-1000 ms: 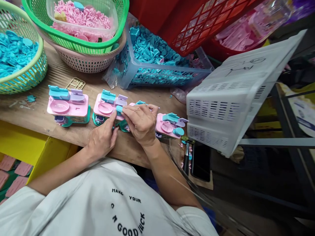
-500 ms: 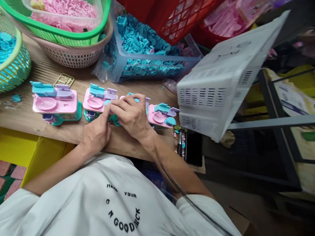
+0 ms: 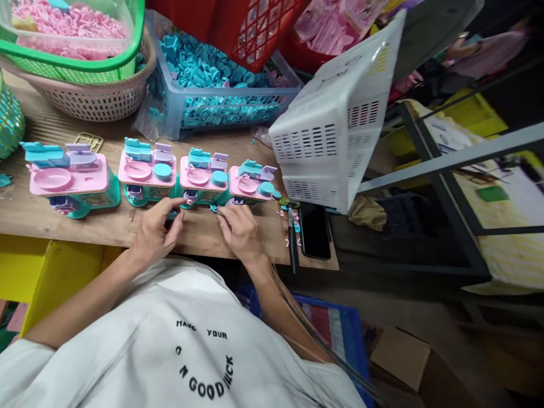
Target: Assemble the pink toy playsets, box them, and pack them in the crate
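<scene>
Several toy kitchen units with pink tops and teal bases stand in a row: a far-left unit (image 3: 96,180), a second unit (image 3: 147,181), a third unit (image 3: 203,184) and a right-hand unit (image 3: 249,195). Round blue discs sit on the right three; the far-left top shows a small slot. My left hand (image 3: 155,232) is before the second and third units, index finger stretched out, with a small teal piece (image 3: 171,215) between its curled fingers. My right hand (image 3: 243,229) rests before the right-hand unit, fingers bent, fingertips at another small teal piece (image 3: 213,208); their grip is partly hidden.
Behind the row stand a clear bin (image 3: 229,105) of blue parts, a pink basket (image 3: 91,102) and a green basket (image 3: 140,56). A white crate (image 3: 314,144) tilts at the right. A phone (image 3: 314,232) and a black pen (image 3: 293,243) lie near the table's right end.
Both hands have come off the second unit's top and moved down to the table in front of the row, farther apart. A blue disc now shows fully on that unit. The view has shifted right.
</scene>
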The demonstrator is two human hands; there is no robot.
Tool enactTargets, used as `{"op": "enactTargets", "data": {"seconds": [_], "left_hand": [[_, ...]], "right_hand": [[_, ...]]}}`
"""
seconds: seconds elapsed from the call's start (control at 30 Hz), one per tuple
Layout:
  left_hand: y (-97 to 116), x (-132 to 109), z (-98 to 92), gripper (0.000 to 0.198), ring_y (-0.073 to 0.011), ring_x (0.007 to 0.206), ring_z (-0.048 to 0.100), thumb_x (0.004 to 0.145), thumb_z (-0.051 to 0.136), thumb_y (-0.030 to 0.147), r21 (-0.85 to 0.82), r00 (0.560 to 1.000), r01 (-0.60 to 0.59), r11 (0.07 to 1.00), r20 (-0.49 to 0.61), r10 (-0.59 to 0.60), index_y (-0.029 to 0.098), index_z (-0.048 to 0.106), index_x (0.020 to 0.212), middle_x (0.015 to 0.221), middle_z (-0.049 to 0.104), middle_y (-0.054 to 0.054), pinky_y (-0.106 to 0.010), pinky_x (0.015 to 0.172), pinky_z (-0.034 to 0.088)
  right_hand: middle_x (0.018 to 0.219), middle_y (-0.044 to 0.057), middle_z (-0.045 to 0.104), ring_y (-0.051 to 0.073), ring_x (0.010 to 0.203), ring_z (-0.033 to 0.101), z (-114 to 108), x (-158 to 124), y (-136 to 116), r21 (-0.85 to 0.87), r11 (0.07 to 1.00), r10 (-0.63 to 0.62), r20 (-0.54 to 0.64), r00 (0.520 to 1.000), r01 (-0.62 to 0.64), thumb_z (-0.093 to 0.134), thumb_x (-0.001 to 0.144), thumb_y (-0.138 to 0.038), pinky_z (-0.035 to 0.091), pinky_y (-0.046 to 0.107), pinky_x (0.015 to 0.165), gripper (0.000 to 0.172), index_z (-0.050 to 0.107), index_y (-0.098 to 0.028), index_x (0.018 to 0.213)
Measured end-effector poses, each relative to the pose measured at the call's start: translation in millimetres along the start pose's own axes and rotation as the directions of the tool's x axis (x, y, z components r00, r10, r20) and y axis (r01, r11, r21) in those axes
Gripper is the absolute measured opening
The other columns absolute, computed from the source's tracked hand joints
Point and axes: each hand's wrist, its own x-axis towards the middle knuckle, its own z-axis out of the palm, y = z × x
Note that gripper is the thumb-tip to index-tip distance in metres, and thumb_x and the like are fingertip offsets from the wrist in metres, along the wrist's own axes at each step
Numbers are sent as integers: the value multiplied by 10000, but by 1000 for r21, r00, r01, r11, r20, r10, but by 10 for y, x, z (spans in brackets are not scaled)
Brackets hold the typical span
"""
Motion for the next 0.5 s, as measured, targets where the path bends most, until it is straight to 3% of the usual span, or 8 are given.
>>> {"op": "enactTargets", "data": {"seconds": [0.17,0.33,0.4,0.5], "left_hand": [[-18,-108,115,232,-159,821,689,942,506,192,-40,996,-10,999,88,14,126,657,1105,948,731,-97,-265,753,547],[-99,-281,114,235,-186,826,709,931,506,221,3,967,167,986,196,-164,150,677,1076,960,754,-99,-307,784,566],[-100,-309,113,261,-211,902,714,910,511,206,-3,951,237,972,207,-231,154,667,1113,1022,756,-110,-334,828,563],[-72,-296,64,284,-217,948,701,920,524,270,-103,922,350,931,214,-323,164,650,1151,1051,749,-101,-337,850,545]], "right_hand": [[1039,115,729,256,911,549,200,34,-183,-201,973,138,99,986,-116,542,997,-261,439,361,740,240,719,-190,1143],[886,118,705,258,875,564,175,96,-297,-246,957,206,215,955,-151,541,968,-178,386,330,652,176,716,-176,979],[858,101,700,233,823,592,162,137,-337,-141,976,198,264,944,-165,562,951,-169,405,316,651,146,703,-176,917],[862,53,706,176,735,625,134,243,-446,293,935,93,335,938,-198,590,958,-242,479,287,669,115,690,-187,964]]}}
